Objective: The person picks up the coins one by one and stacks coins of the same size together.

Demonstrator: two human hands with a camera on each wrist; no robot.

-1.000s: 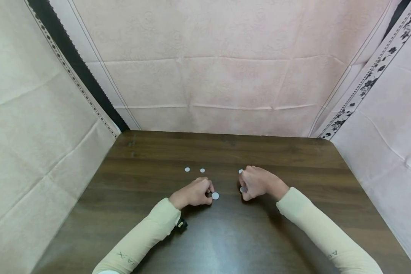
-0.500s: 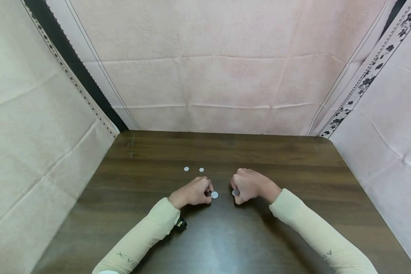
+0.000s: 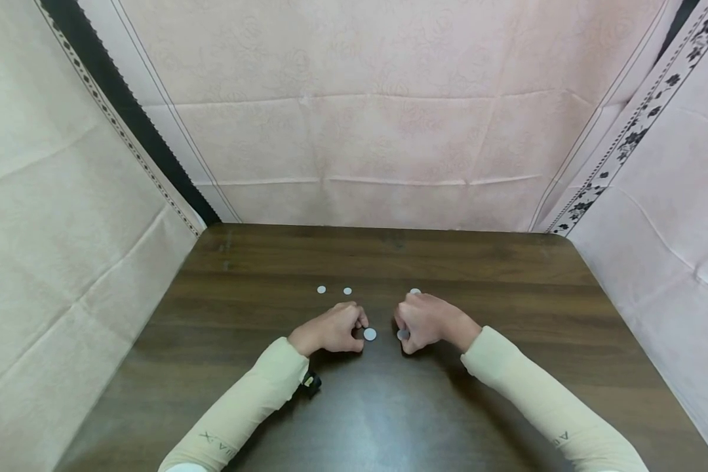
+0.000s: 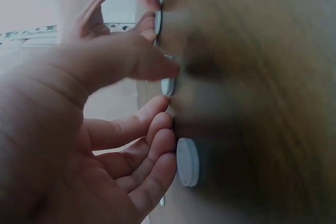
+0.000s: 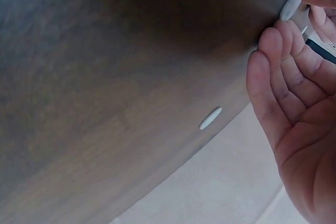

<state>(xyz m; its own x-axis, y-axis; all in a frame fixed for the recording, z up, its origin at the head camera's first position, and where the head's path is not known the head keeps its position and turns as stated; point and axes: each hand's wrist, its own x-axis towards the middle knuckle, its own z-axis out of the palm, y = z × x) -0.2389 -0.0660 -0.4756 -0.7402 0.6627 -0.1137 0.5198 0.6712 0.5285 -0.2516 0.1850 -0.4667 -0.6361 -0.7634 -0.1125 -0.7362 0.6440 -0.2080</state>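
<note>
Above the brown table my left hand (image 3: 333, 328) pinches a white disc (image 3: 370, 334), which lies flat between thumb and index finger. The left wrist view shows that disc (image 4: 167, 85) edge-on, partly covered by the thumb. To its right, my right hand (image 3: 427, 321) holds a similar white disc (image 3: 403, 334) between thumb and fingertips, partly hidden; the right wrist view shows this disc (image 5: 291, 8) standing at the fingertips. A gap separates the two held discs. Just beyond the right knuckles a further white disc (image 3: 415, 290) peeks out, lying on the table.
Two more white discs, a left one (image 3: 321, 289) and a right one (image 3: 347, 291), lie beyond the left hand. The wooden table (image 3: 259, 255) ends at a pale cloth hanging (image 3: 389, 144) at the back, with cloth at both sides too.
My right hand has moved left and slightly nearer with its disc, towards the left hand's disc. The disc behind the right hand was covered half a second ago and shows again. My left hand stays put.
</note>
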